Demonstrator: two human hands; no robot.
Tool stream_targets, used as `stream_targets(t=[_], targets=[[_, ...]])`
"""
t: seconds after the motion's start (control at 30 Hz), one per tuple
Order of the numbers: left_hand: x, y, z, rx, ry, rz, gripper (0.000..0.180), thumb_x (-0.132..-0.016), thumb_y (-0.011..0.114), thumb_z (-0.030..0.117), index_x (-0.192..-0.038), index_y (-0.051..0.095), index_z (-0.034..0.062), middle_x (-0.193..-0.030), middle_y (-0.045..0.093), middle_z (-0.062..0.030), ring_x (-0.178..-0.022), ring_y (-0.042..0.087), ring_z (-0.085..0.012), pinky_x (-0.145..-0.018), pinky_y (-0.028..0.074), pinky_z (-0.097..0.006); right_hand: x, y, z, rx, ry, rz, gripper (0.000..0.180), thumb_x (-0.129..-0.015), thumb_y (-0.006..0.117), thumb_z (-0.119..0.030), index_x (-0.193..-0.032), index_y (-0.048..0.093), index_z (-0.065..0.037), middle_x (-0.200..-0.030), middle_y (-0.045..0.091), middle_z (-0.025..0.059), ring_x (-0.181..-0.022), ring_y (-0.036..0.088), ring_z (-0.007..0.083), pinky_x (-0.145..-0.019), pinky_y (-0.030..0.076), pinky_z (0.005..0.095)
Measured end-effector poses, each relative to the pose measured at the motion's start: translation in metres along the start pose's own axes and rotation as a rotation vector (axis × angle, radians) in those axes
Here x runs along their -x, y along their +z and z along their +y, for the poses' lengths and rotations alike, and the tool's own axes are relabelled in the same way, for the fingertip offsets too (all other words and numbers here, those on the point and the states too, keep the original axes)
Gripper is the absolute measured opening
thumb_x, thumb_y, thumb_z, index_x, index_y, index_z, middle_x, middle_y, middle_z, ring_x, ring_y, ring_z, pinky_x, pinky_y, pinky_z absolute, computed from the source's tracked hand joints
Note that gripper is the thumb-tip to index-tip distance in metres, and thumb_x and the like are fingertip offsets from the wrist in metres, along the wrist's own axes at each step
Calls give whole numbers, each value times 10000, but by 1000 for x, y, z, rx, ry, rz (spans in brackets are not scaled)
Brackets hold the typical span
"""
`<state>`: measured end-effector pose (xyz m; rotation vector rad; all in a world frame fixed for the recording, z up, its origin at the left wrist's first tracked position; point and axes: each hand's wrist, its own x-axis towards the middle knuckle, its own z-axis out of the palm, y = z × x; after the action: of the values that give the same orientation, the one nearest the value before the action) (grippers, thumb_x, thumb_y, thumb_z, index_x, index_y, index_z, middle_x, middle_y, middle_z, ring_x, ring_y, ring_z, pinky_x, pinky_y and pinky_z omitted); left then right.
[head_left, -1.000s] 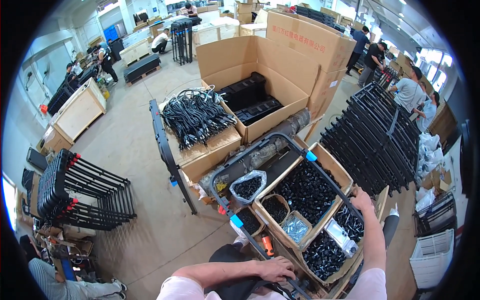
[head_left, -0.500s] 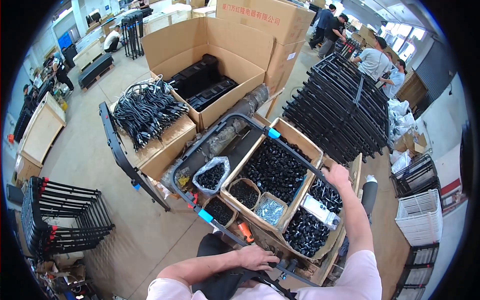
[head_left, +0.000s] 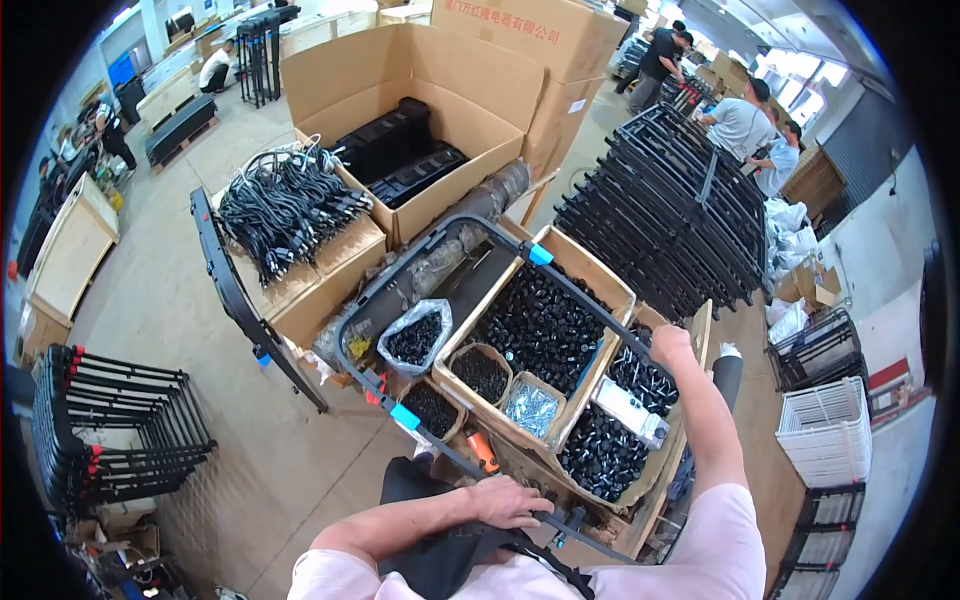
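Note:
A black tubular metal frame with blue tape patches lies tilted over open cardboard boxes. My left hand rests closed on its near bar, close to my body. My right hand grips the frame's far right bar, arm stretched out. Under the frame, a big box of small black round parts sits beside smaller boxes, a clear bag of black parts and a bag of silvery hardware. An orange-handled tool lies just ahead of my left hand.
A second black frame leans against a box heaped with black cables. A large open carton holds black units. Stacked black racks stand right, more racks left. People work at the back right. White baskets stand far right.
Both hands keep their hold on the frame. The whole scene has slid left and down in view, and my right hand now sits a little higher and nearer the centre.

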<state>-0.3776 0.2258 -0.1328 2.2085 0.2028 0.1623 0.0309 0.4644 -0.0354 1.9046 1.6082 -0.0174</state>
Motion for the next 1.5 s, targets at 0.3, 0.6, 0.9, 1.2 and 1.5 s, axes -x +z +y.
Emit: stream_targets(t=[0.3, 0.6, 0.9, 1.2, 1.5], targets=[[-1, -4, -2, -14, 30, -6, 449, -1056, 541, 446, -1436, 537, 206, -1164, 663, -163, -996, 696, -407, -814, 566, -538, -17, 19, 4, -151, 99, 323, 253, -857, 633, -152, -1008, 802, -39, -1093, 776, 213, -1064, 758, 355, -912, 613, 469], [5, -12, 7, 33, 1, -42, 441, -1058, 540, 430, -1442, 536, 213, -1143, 663, -166, -1007, 693, -415, -846, 561, -539, -8, 19, -6, 29, -15, 60, 250, -872, 631, -154, -1013, 818, -67, -1075, 783, 183, -1031, 764, 343, -878, 617, 477], [-6, -13, -1, 21, 10, -47, 453, -1055, 546, 440, -1447, 531, 213, -1162, 662, -168, -1001, 689, -425, -851, 554, -549, -28, 29, 8, -59, 4, 238, 225, -892, 629, -181, -981, 798, -62, -1048, 777, 205, -1025, 763, 359, -882, 622, 466], [-2, -15, 6, 46, 11, -74, 453, -1051, 552, 441, -1446, 542, 219, -1164, 666, -165, -1021, 692, -412, -855, 553, -538, -24, 46, 1, -91, 65, 286, 203, -879, 610, -148, -974, 770, -68, -1020, 765, 234, -988, 756, 389, -855, 618, 497], [2, -5, -1, 41, -37, -56, 466, -1044, 559, 438, -1460, 539, 230, -1199, 651, -158, -1030, 685, -406, -832, 558, -539, -16, 20, -16, 30, 22, 36, 262, -894, 628, -196, -1061, 803, -95, -1116, 786, 163, -1065, 762, 334, -882, 618, 444]])
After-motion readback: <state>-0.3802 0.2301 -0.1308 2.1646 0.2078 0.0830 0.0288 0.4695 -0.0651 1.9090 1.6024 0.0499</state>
